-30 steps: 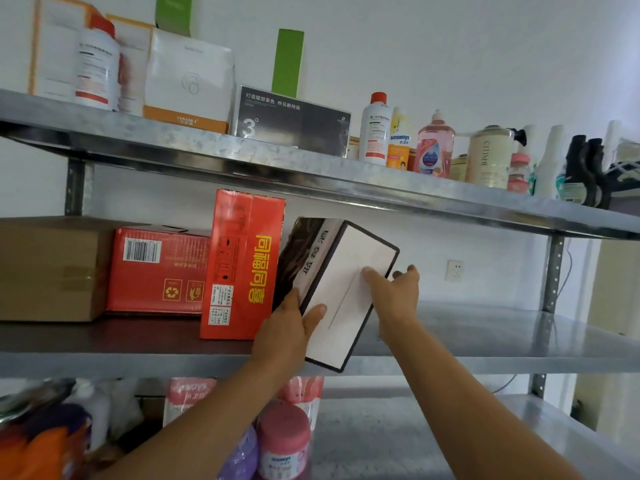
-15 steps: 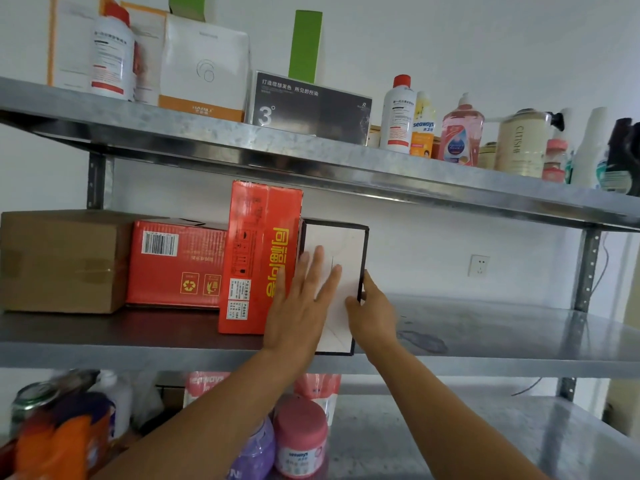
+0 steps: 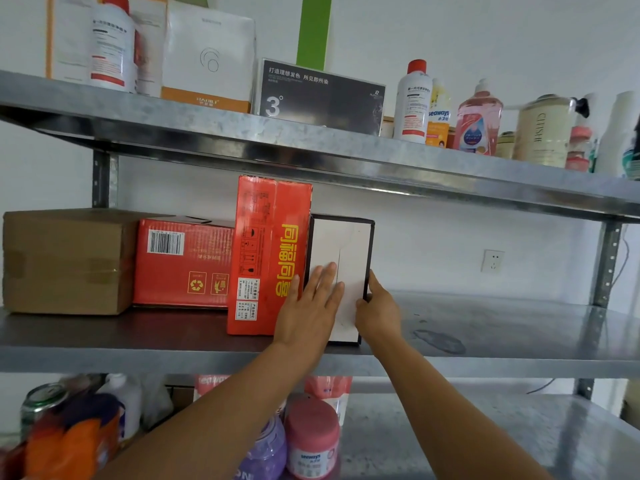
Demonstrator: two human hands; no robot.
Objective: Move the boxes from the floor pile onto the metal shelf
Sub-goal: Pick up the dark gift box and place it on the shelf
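A white box with a dark edge (image 3: 348, 247) stands upright on the middle level of the metal shelf (image 3: 502, 327), tight against a tall red box (image 3: 273, 251). My left hand (image 3: 311, 306) lies flat with straight fingers on the white box's front face. My right hand (image 3: 377, 310) holds the box's lower right edge, thumb on the front and fingers hidden behind the side. Further left sit a low red box (image 3: 183, 261) and a brown carton (image 3: 65, 261).
The upper level (image 3: 207, 123) carries boxes, bottles and jars. Below, the bottom level holds pink tubs (image 3: 311, 434), a can and bags at the left. A wall socket (image 3: 492, 260) sits behind. To the right of the white box the middle level is bare metal.
The white box went from tilted in both hands to standing upright against the tall red box. My left hand moved from its lower edge to flat on its front.
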